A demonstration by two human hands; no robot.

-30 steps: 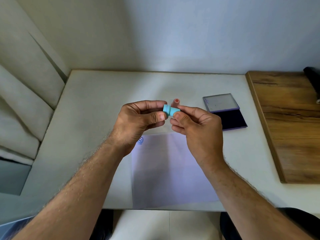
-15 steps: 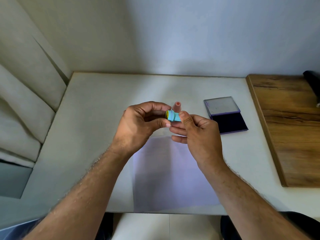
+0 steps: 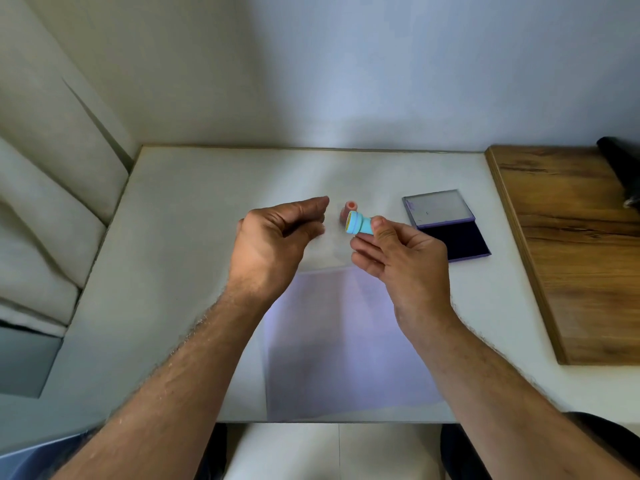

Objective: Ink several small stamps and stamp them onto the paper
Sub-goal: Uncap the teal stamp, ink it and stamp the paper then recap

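My right hand holds a small blue stamp between thumb and fingers, lying sideways in the air with its yellowish face turned left. My left hand hovers just left of it, apart from the stamp, fingers curled; whether anything sits inside them is hidden. A pink stamp stands upright on the table right behind the blue one. A white sheet of paper lies under my wrists at the front edge. The open ink pad, with its lid folded back, lies to the right.
The pale table meets a wall at the back. A wooden board adjoins it on the right, with a black object at its far corner. Beige cushions border the left side.
Both hands were together on the blue stamp. My left hand has drawn away to the left, exposing the stamp's yellowish face, while my right hand keeps hold of the stamp.
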